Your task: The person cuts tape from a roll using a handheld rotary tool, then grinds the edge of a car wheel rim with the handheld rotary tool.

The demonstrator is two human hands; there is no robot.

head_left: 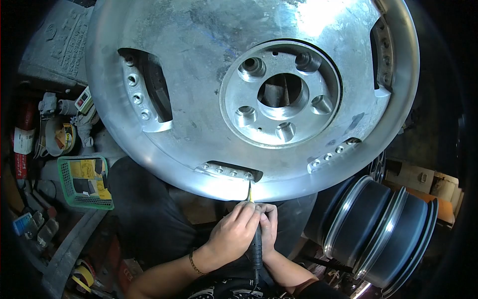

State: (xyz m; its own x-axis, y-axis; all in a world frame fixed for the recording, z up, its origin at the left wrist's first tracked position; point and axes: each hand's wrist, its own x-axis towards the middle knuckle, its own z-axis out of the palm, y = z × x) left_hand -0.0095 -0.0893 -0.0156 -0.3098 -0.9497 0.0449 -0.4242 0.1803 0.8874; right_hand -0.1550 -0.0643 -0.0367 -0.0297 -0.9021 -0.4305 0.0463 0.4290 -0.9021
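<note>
A large bare-metal car wheel (199, 99) lies face up before me, with several bolt holes round its hub and slotted windows near its edge. My left hand (236, 229), with a bracelet at the wrist, is closed with its fingers wrapped over a slim rotary tool (257, 249) with a black handle. Alongside, my right hand (269, 226) is closed around the same tool from the other side. Its thin tip with a yellow section points up at the lower window (229, 170), right at the row of small holes there.
Dark wheel barrels (358, 224) with shiny rims stand at the lower right. On the left is a green basket (65, 187) holding yellow and black sheets. A round tub (59, 137), a red cylinder (22, 164) and small boxes (35, 225) sit around it. Cardboard (411, 174) lies far right.
</note>
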